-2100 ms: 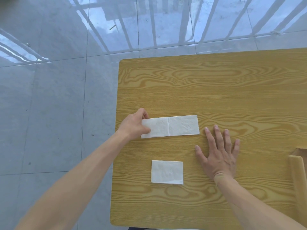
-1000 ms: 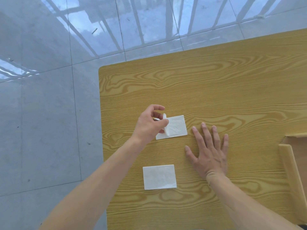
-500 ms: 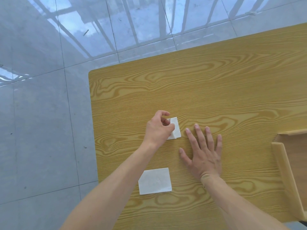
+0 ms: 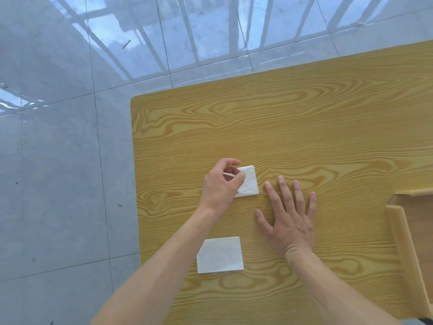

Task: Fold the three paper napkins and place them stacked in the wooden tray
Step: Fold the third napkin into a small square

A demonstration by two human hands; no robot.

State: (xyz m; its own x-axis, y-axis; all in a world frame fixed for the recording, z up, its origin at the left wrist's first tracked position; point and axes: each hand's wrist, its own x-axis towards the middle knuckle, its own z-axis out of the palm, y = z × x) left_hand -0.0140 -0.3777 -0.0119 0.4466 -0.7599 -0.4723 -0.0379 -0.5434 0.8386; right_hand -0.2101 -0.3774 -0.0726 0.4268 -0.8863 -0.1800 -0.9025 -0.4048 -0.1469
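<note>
Grey glossy floor tiles point(image 4: 58, 184) frame the yellow wood-grain bench point(image 4: 304, 137), where my left hand point(image 4: 220, 186) seems to pinch the half-folded white paper napkin point(image 4: 249, 181) while my right hand point(image 4: 290, 219) lies flat with fingers spread, so a careless release could spring the fold open.

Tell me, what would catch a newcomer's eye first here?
The left hand pinching a small folded white napkin mid-table, while the right hand lies flat beside it. Nearer the person lies another folded napkin; a wooden tray shows at the right edge.
</note>
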